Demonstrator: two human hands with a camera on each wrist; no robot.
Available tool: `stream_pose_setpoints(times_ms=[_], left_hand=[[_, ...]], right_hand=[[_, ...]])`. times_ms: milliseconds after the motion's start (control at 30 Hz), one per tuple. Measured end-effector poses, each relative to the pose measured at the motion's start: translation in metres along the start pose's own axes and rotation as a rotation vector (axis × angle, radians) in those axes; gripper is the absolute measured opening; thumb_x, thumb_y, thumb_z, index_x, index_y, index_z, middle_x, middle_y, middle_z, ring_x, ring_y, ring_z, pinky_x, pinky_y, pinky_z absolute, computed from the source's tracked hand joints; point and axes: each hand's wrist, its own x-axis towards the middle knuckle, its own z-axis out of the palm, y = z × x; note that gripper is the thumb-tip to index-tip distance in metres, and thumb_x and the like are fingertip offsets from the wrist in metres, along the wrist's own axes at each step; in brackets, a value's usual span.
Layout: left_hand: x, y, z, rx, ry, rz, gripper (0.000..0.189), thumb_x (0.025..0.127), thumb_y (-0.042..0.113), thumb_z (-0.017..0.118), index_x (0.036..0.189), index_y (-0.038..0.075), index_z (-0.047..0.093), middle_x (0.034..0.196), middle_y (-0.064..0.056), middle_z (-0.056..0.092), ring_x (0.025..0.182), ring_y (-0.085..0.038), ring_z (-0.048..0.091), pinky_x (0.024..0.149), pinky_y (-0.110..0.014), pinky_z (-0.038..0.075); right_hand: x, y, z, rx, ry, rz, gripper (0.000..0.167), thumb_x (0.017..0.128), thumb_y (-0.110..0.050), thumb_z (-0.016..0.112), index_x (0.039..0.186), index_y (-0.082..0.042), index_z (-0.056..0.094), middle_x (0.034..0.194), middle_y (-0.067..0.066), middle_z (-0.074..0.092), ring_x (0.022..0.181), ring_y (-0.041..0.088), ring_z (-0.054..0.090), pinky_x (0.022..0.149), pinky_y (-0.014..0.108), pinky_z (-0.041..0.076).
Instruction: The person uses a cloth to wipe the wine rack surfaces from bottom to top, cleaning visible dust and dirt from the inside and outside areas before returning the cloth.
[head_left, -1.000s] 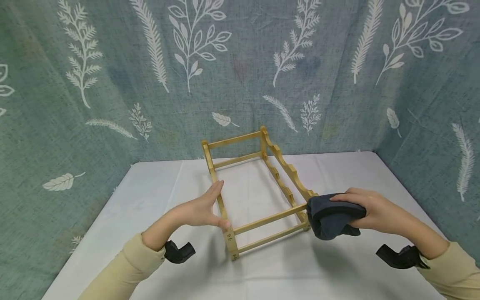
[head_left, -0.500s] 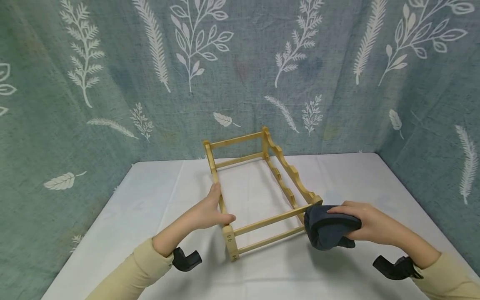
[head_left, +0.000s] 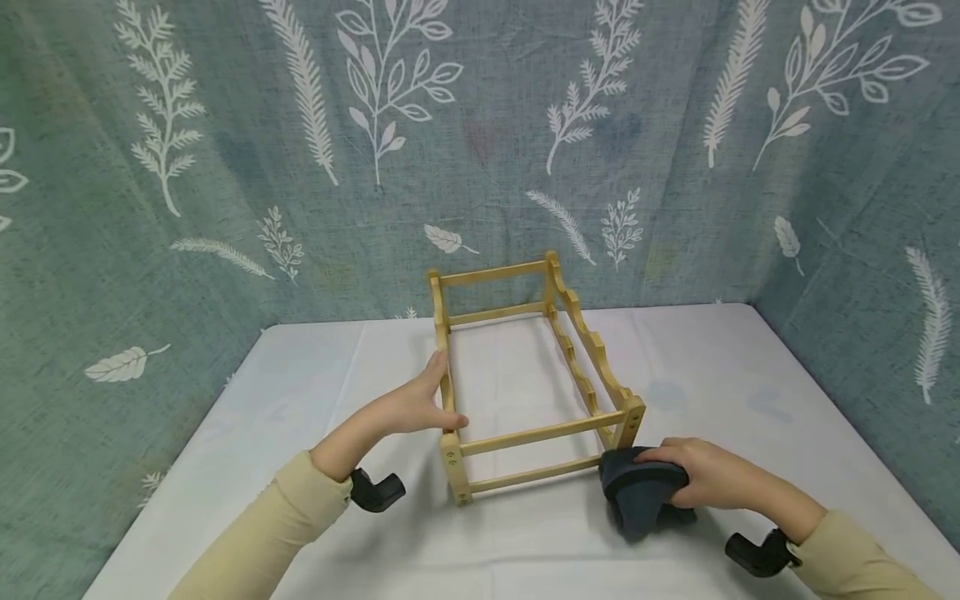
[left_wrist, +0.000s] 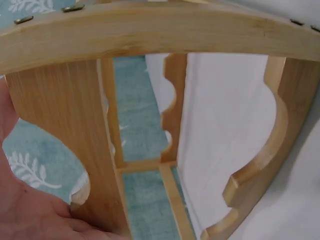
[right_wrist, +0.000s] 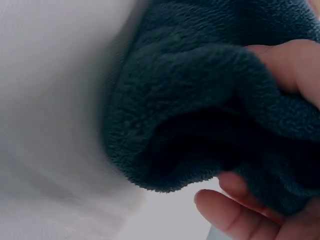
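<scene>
A light wooden rack (head_left: pixel 542 435) with scalloped side boards stands on the table in the middle of the head view. My left hand (head_left: pixel 408 407) holds its left side, thumb over the inner edge near the front corner. In the left wrist view, the palm (left_wrist: pixel 35 212) lies against a curved side board (left_wrist: pixel 65 100). Bunched in my right hand (head_left: pixel 712 477) is a dark blue fuzzy cloth (head_left: pixel 637 493), low beside the rack's front right corner. The right wrist view shows the folded cloth (right_wrist: pixel 165 95) between thumb and fingers (right_wrist: pixel 235 210).
White cloth covers the table (head_left: pixel 315 358). Grey-green fabric (head_left: pixel 480 167) with white leaf prints hangs behind it and at both sides. A black wrist mount (head_left: pixel 377 492) sits below the left wrist, another black mount (head_left: pixel 759 554) below the right.
The left hand has closed over the rack's side, and the rack has turned slightly, its far end shifting right. The right hand with the cloth has come down and left to the front right corner.
</scene>
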Motion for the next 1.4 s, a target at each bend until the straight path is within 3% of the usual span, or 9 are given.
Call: stream_pose_setpoints(times_ms=[200, 367, 500, 733, 933, 1100, 1233, 1400], left_hand=[[0.009, -0.008, -0.004, -0.031, -0.02, 0.051, 0.11, 0.079, 0.03, 0.068, 0.144, 0.005, -0.017, 0.151, -0.016, -0.017, 0.139, -0.03, -0.009, 0.11, -0.051, 0.01], [0.025, -0.013, -0.015, -0.053, -0.06, 0.103, 0.108, 0.078, 0.031, 0.067, 0.145, 0.012, -0.016, 0.152, -0.009, -0.017, 0.14, -0.026, -0.008, 0.11, -0.051, 0.011], [0.035, -0.013, -0.021, -0.044, -0.071, 0.107, 0.111, 0.077, 0.036, 0.069, 0.146, 0.016, -0.014, 0.152, -0.005, -0.017, 0.14, -0.025, -0.008, 0.11, -0.051, 0.011], [0.03, -0.021, -0.026, -0.028, -0.1, 0.164, 0.111, 0.077, 0.051, 0.067, 0.147, 0.019, -0.013, 0.151, -0.001, -0.021, 0.139, -0.024, -0.013, 0.109, -0.056, 0.008], [0.02, -0.022, -0.029, -0.004, -0.167, 0.244, 0.125, 0.065, 0.068, 0.066, 0.147, 0.016, -0.013, 0.15, -0.002, -0.025, 0.138, -0.026, -0.016, 0.108, -0.057, 0.007], [0.018, -0.023, -0.029, 0.023, -0.191, 0.27, 0.125, 0.067, 0.068, 0.065, 0.146, 0.012, -0.014, 0.15, -0.007, -0.025, 0.138, -0.029, -0.014, 0.108, -0.057, 0.009], [0.018, -0.022, -0.03, 0.018, -0.198, 0.262, 0.122, 0.07, 0.062, 0.067, 0.146, 0.012, -0.014, 0.149, -0.006, -0.026, 0.139, -0.032, -0.001, 0.108, -0.055, 0.012], [0.019, -0.021, -0.032, 0.008, -0.214, 0.245, 0.122, 0.07, 0.061, 0.067, 0.146, 0.013, -0.016, 0.149, -0.004, -0.027, 0.138, -0.034, 0.012, 0.108, -0.052, 0.018]], right_hand=[[-0.005, -0.006, 0.003, -0.023, -0.02, -0.05, 0.051, 0.071, -0.015, 0.075, 0.119, -0.017, 0.06, 0.095, -0.01, 0.055, 0.078, 0.0, 0.048, 0.061, 0.022, 0.04], [-0.002, -0.011, 0.006, -0.042, -0.011, 0.001, 0.051, 0.071, -0.017, 0.075, 0.119, -0.018, 0.06, 0.094, -0.011, 0.055, 0.076, 0.001, 0.048, 0.06, 0.023, 0.04], [0.003, -0.013, 0.008, -0.047, 0.005, 0.03, 0.05, 0.07, -0.018, 0.075, 0.118, -0.017, 0.061, 0.093, -0.01, 0.056, 0.077, 0.003, 0.051, 0.061, 0.026, 0.043], [-0.007, -0.016, -0.007, -0.03, 0.104, 0.003, 0.052, 0.072, -0.015, 0.074, 0.121, -0.014, 0.058, 0.096, -0.007, 0.058, 0.077, 0.001, 0.05, 0.059, 0.023, 0.04], [-0.022, -0.027, -0.038, -0.032, 0.23, -0.133, 0.052, 0.072, -0.008, 0.074, 0.122, -0.01, 0.057, 0.094, -0.006, 0.059, 0.073, -0.002, 0.048, 0.056, 0.02, 0.04], [-0.025, -0.035, -0.055, -0.06, 0.316, -0.225, 0.055, 0.069, -0.003, 0.074, 0.121, -0.011, 0.057, 0.093, -0.007, 0.058, 0.072, -0.003, 0.046, 0.056, 0.018, 0.04], [-0.021, -0.037, -0.051, -0.047, 0.371, -0.282, 0.059, 0.068, 0.0, 0.075, 0.123, -0.011, 0.055, 0.096, -0.003, 0.059, 0.076, -0.001, 0.049, 0.057, 0.019, 0.041], [-0.006, -0.047, -0.03, -0.089, 0.466, -0.336, 0.067, 0.064, -0.001, 0.079, 0.125, -0.008, 0.053, 0.1, 0.003, 0.059, 0.083, 0.011, 0.057, 0.061, 0.025, 0.048]])
